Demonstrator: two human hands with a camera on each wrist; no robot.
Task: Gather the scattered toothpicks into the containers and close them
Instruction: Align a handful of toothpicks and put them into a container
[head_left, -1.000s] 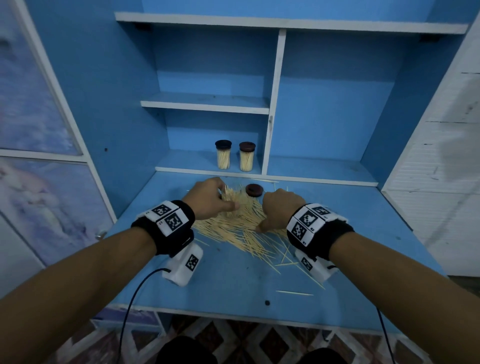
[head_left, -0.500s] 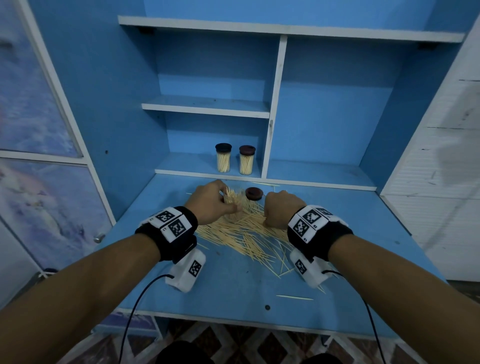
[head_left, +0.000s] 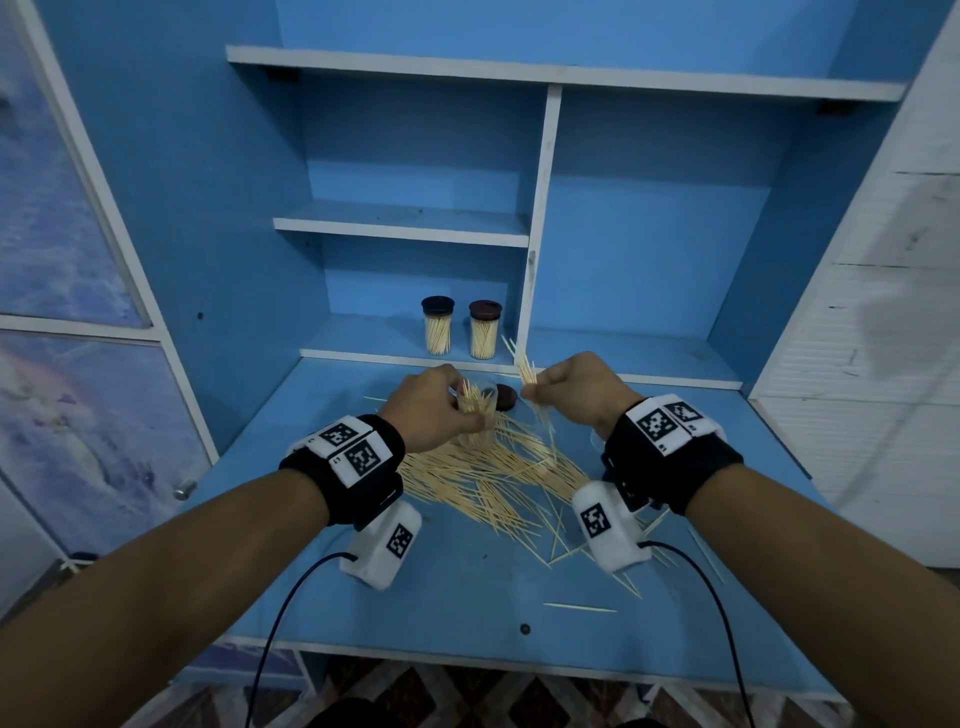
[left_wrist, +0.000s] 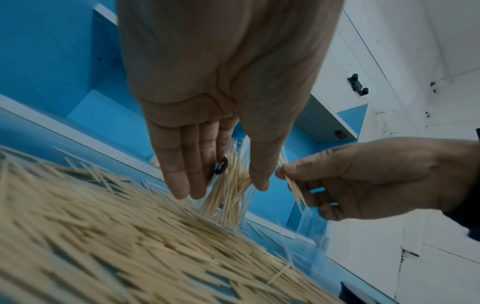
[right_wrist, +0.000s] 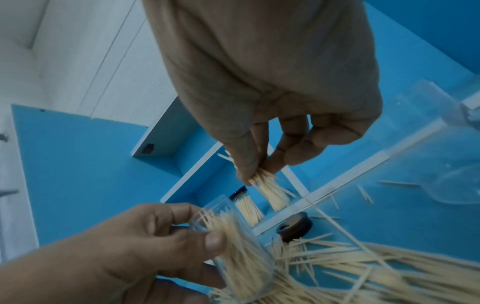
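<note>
My left hand (head_left: 447, 410) grips a clear container (head_left: 475, 418) half full of toothpicks, standing at the far edge of the toothpick pile (head_left: 493, 478) on the blue desk. In the left wrist view, fingers (left_wrist: 182, 174) and thumb wrap the container (left_wrist: 231, 191). My right hand (head_left: 566, 389) is raised just right of it and pinches a small bundle of toothpicks (head_left: 525, 366) between thumb and fingers. The right wrist view shows that bundle (right_wrist: 272, 191) above the container (right_wrist: 241, 246). A dark lid (head_left: 505, 397) lies behind the container.
Two closed containers (head_left: 437, 325) (head_left: 484, 328) full of toothpicks stand on the low back shelf. A clear empty container (left_wrist: 310, 234) sits on the desk by my right hand. Stray toothpicks (head_left: 579, 607) lie toward the front edge. Shelf walls close in the left and back.
My right hand has lifted off the pile with a pinch of toothpicks and moved up beside the container. My left hand keeps its hold on the container.
</note>
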